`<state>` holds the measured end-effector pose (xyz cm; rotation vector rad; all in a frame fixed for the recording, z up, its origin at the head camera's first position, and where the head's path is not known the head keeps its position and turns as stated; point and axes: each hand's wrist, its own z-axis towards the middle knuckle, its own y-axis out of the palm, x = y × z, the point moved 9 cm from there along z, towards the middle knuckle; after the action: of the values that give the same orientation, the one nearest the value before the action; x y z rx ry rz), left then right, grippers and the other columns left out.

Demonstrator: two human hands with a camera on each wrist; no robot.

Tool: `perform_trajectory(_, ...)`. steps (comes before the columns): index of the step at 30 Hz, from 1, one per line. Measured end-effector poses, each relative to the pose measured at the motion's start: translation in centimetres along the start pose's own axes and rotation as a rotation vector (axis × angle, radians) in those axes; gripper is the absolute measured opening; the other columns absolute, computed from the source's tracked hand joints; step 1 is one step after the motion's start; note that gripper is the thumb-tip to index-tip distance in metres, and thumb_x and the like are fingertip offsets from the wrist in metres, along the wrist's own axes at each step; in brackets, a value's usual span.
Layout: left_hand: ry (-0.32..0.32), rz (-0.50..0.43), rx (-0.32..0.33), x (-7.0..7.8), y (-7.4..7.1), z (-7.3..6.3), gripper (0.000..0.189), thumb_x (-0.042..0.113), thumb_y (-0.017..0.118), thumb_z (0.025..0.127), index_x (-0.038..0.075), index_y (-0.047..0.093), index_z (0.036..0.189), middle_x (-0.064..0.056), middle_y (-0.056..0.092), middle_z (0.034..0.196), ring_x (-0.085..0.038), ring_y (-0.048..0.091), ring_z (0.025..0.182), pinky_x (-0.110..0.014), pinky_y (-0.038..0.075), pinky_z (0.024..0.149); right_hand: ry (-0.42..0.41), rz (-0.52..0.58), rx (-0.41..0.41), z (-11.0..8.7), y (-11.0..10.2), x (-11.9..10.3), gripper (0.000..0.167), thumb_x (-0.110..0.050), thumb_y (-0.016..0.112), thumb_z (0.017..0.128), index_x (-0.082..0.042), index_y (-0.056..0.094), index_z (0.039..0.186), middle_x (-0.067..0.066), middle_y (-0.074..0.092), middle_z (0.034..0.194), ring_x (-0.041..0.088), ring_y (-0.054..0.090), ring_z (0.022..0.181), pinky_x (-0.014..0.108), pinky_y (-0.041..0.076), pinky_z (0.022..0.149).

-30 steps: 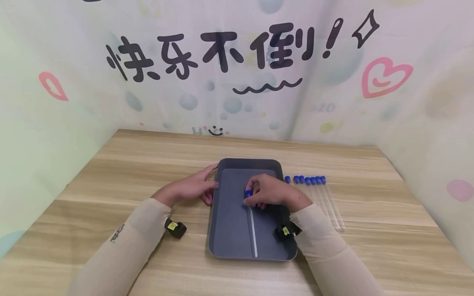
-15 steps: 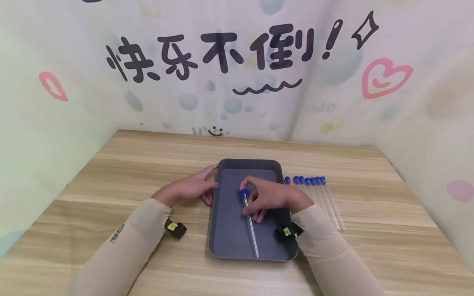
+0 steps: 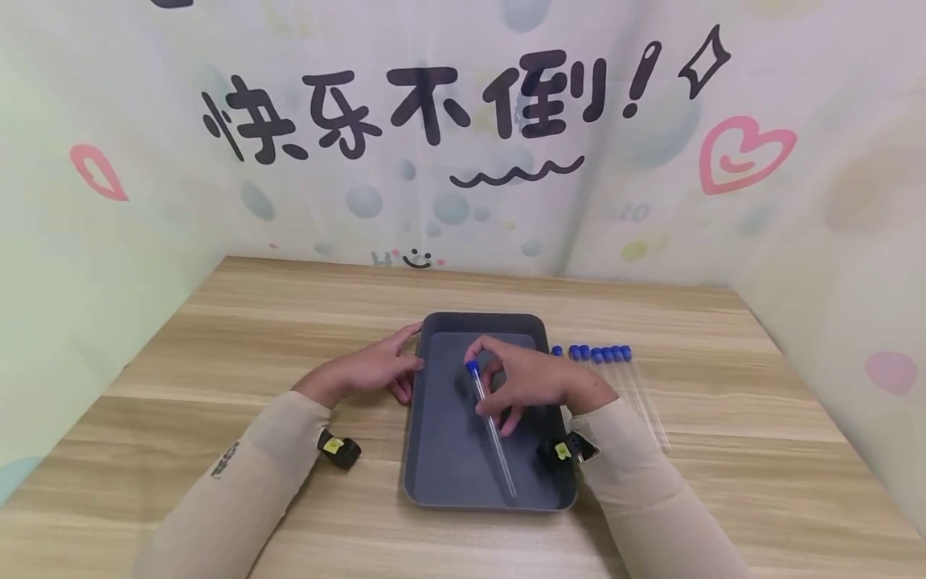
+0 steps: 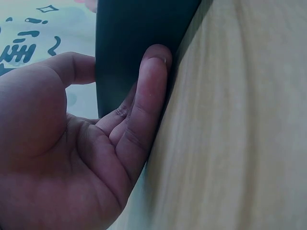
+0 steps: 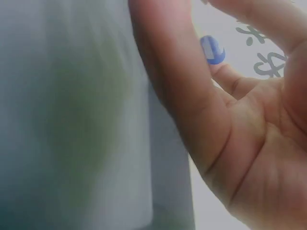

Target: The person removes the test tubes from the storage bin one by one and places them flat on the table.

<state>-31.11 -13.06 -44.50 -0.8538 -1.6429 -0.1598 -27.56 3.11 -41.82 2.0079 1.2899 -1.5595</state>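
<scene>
My right hand (image 3: 531, 378) pinches a clear test tube (image 3: 497, 438) just below its blue cap (image 3: 473, 367), over the grey tray (image 3: 441, 474). The tube leans, cap toward the far left, its bottom end low near the tray's front right. In the right wrist view the blue cap (image 5: 212, 49) shows by the fingers; most of the tube is hidden there. At the tray's left side, my left hand (image 3: 369, 371) holds the wall, thumb at the rim and fingers against the outside. The left wrist view shows those fingers (image 4: 144, 105) against the dark wall (image 4: 122, 28).
Several more blue-capped test tubes (image 3: 637, 394) lie in a row right of the tray, partly behind the right forearm. The wooden table (image 3: 289, 297) runs back to a printed cloth (image 3: 405, 201). Black cameras (image 3: 340, 450) sit at both wrists.
The right hand has raised the cap end of the tube and moved it slightly left; the tube's lower end has swung a little right. The left hand stays at the tray's side.
</scene>
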Motion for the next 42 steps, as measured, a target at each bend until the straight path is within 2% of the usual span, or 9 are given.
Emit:
perform_trajectory(8,0.001,-0.011,0.0,-0.5,-0.1,-0.3,0.074,0.015,0.044,0.103,0.021,0.0,0.162,-0.013,0.065,0.082,-0.021,0.066,0.066,-0.036,0.062,0.068,-0.099,0.035,0.033,-0.8,-1.3,-1.9,0.062,-0.003,0.072,0.089,-0.011,0.037,0.14,0.015,0.056,0.097,0.034,0.072,0.071,0.051,0.062,0.067)
perform_trajectory(13,-0.001,-0.012,0.002,-0.8,-0.1,-0.3,0.074,0.016,0.045,0.103,0.021,0.0,0.162,-0.014,0.065,0.084,-0.021,0.066,0.067,-0.036,0.062,0.069,-0.144,0.04,0.105,-1.5,-2.4,-2.7,0.061,-0.004,0.073,0.089,-0.017,0.041,0.139,0.016,0.055,0.101,0.033,0.073,0.075,0.051,0.062,0.068)
perform_trajectory(16,0.002,-0.008,0.005,-0.7,-0.1,-0.2,0.074,0.016,0.045,0.103,0.021,0.001,0.162,-0.014,0.065,0.085,-0.022,0.066,0.067,-0.037,0.062,0.069,-0.175,0.053,0.142,-2.0,-2.9,-2.9,0.061,-0.001,0.071,0.089,-0.015,0.042,0.14,0.017,0.054,0.103,0.033,0.073,0.076,0.051,0.062,0.068)
perform_trajectory(25,0.001,-0.005,0.011,-0.8,-0.2,-0.3,0.075,0.015,0.045,0.103,0.02,-0.001,0.162,-0.014,0.065,0.083,-0.022,0.065,0.066,-0.037,0.062,0.068,-0.208,0.12,0.235,-3.7,-4.3,-3.2,0.064,0.003,0.07,0.088,-0.016,0.044,0.143,0.016,0.052,0.103,0.031,0.071,0.082,0.053,0.062,0.071)
perform_trajectory(35,0.004,0.017,0.008,-0.9,-0.3,0.0,0.075,0.016,0.045,0.103,0.021,0.0,0.162,-0.016,0.065,0.086,-0.023,0.066,0.067,-0.038,0.062,0.069,-0.191,0.16,0.367,-6.4,-6.3,-1.9,0.067,0.0,0.069,0.089,-0.02,0.036,0.144,0.018,0.055,0.111,0.029,0.07,0.084,0.052,0.062,0.072)
perform_trajectory(42,0.001,0.017,-0.002,-0.6,-0.1,0.3,0.074,0.016,0.044,0.103,0.021,0.0,0.162,-0.016,0.064,0.085,-0.022,0.066,0.067,-0.038,0.062,0.069,-0.179,0.121,0.425,-8.6,-7.7,-0.4,0.062,-0.005,0.073,0.089,-0.021,0.043,0.141,0.017,0.055,0.111,0.025,0.069,0.083,0.049,0.062,0.071)
